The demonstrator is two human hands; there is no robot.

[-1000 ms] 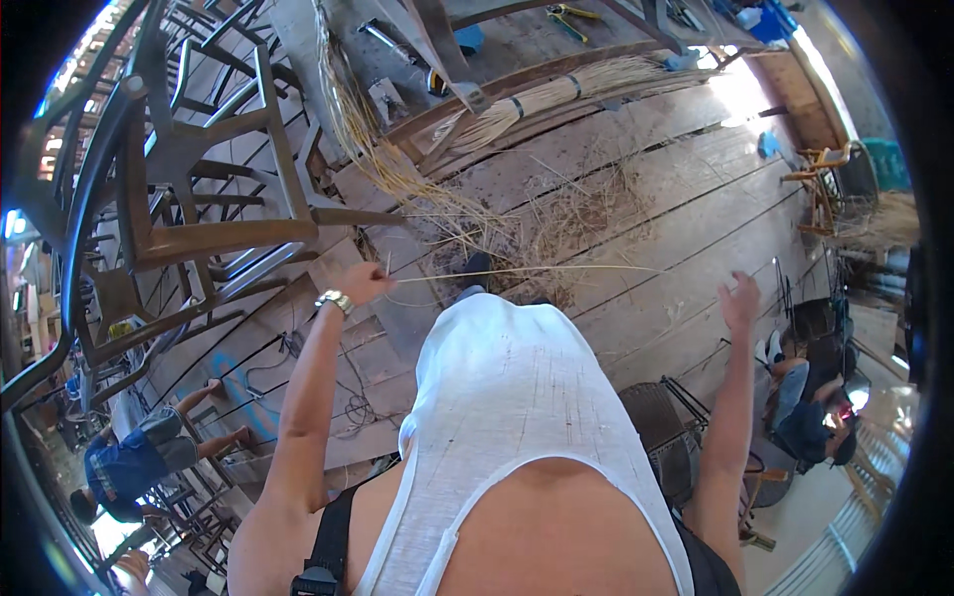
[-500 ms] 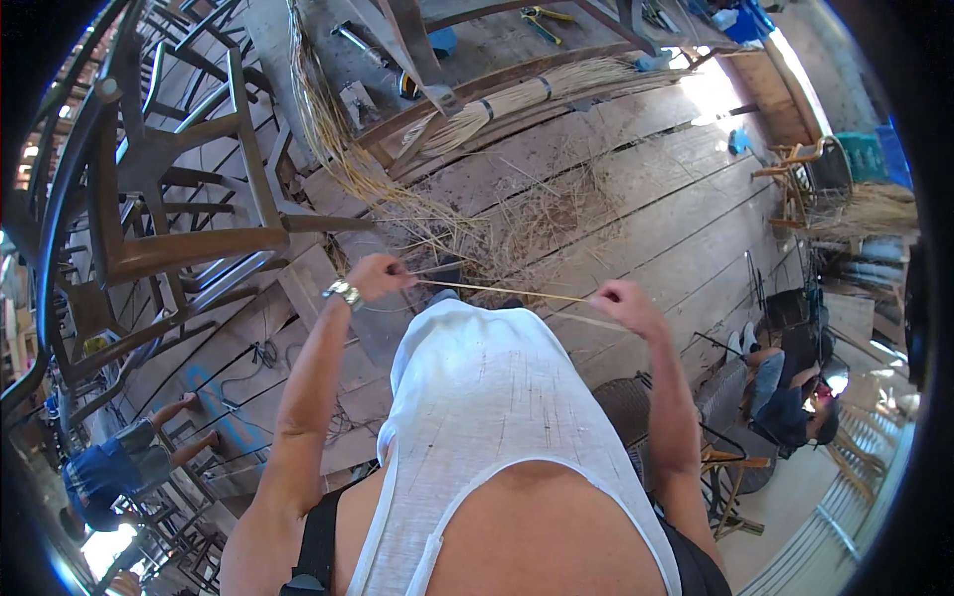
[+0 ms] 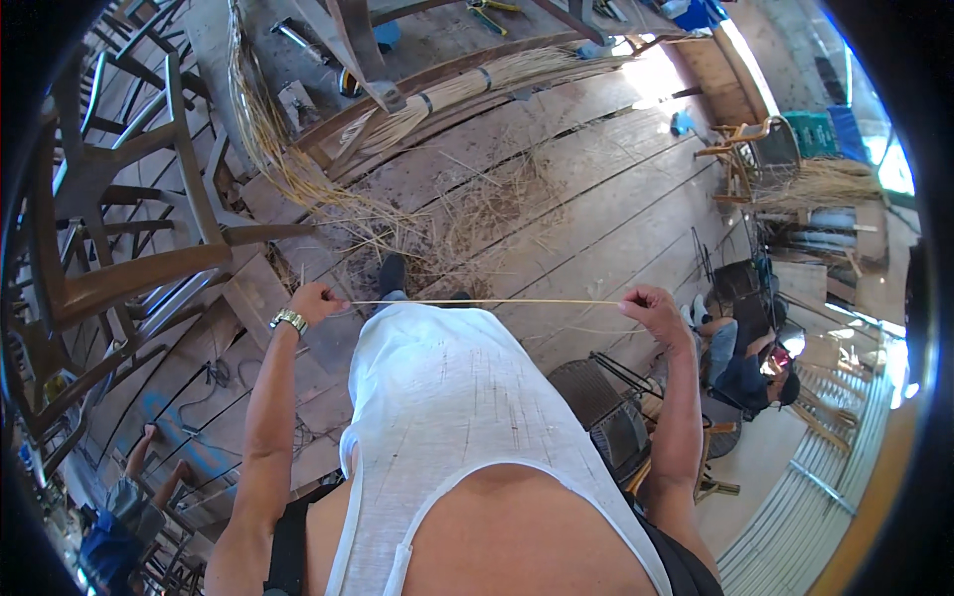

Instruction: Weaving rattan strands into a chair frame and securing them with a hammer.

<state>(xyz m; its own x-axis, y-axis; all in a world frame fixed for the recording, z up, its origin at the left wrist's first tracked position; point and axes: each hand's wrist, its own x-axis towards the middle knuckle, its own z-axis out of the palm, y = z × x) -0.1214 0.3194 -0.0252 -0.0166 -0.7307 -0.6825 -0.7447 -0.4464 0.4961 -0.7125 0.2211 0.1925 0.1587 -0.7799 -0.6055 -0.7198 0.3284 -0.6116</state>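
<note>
Two-handed pinch, roughly level.
Left hand [image 3: 316, 302] at nine o'clock, right hand [image 3: 653, 310] at three, fingertips [image 3: 629, 310] together; both forearms [image 3: 271, 402] toward twelve.

Dark chair frames [image 3: 149, 275] crowd the left, a seated person [image 3: 737, 375] the right.
</note>
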